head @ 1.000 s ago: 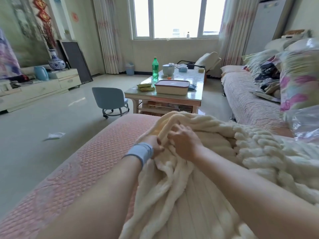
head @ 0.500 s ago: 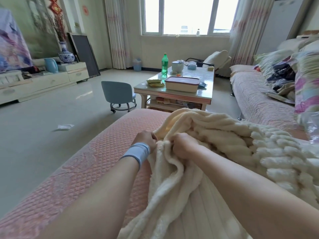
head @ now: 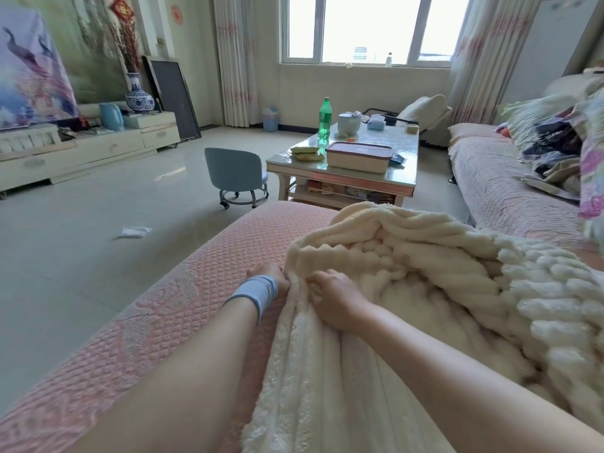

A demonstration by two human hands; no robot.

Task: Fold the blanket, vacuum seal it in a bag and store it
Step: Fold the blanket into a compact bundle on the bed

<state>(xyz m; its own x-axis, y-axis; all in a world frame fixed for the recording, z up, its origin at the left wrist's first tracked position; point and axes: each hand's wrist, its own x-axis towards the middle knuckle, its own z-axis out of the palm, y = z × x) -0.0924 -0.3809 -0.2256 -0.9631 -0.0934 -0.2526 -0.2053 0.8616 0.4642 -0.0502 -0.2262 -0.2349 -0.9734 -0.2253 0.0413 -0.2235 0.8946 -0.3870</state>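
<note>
Both hands have drawn a little nearer along the edge of the cream blanket (head: 425, 276) — the left hand (head: 269, 276), above a pale blue wristband (head: 256, 292), and the right hand (head: 336, 299) each pinch a bunched fold, fingers curled. The blanket lies heaped on a pink sofa cover (head: 163, 322), with a coffee table (head: 343, 181) beyond.

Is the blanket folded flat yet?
No, the blanket lies bunched and rumpled on the pink sofa cover, with the left hand and right hand gripping its edge.
</note>
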